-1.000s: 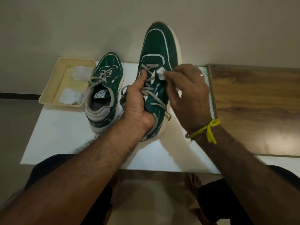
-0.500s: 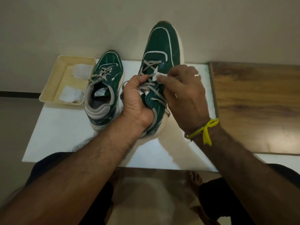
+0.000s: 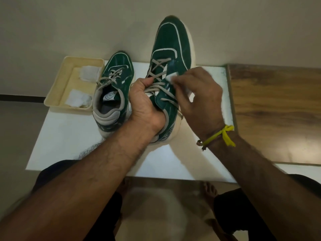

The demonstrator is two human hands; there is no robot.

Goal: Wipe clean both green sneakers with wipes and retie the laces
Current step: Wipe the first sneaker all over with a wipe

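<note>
A white tabletop [image 3: 73, 145] is butting against a wood-grain panel [image 3: 278, 110] below a beige wall [image 3: 69, 23]. The left hand [image 3: 145, 106] is gripping the raised green sneaker [image 3: 171, 49]; the right hand [image 3: 199, 94] is pinching a wipe [image 3: 171, 77] against it. The second sneaker [image 3: 116, 84] is sitting beside a cream tray [image 3: 57, 89].

Right hand [image 3: 196, 94] motion-blurred; wipe [image 3: 171, 77] mostly hidden.
</note>
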